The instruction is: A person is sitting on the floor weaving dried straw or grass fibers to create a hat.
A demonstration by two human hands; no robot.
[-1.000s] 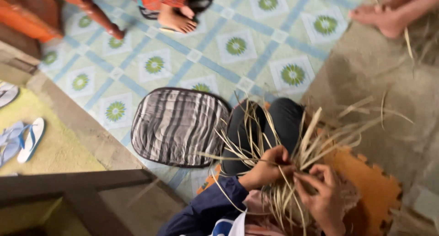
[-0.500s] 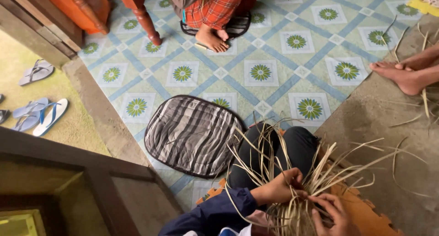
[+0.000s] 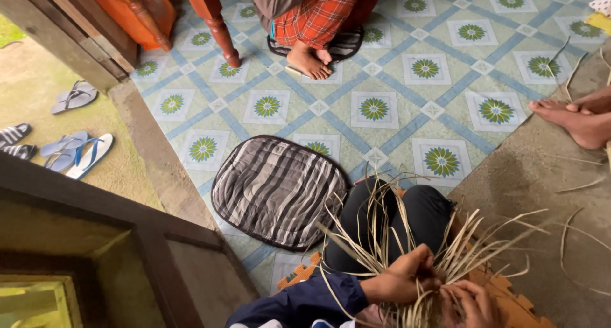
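down in the head view, the left hand [image 3: 402, 278] is closed around a bunch of straw strips [image 3: 407, 245] at the bottom edge, just in front of the person's lap. the right hand [image 3: 470, 304] sits just beside it, fingers curled into the same strips, though the frame cuts it off and i cannot tell how tight that hold is. the strips fan up and outward from the two hands, long axes running away from the body over the dark knees [image 3: 394, 220], loose ends splaying left and right. the left hand lies nearer the middle of the bundle. the strips look pale, thin, flat and dry, some bent. an orange mat [image 3: 509, 290] lies under the work. a striped cushion [image 3: 277, 189] lies on the tiled floor [image 3: 407, 67] just left of the knees. other people's feet [image 3: 309, 61] rest further off, well apart.
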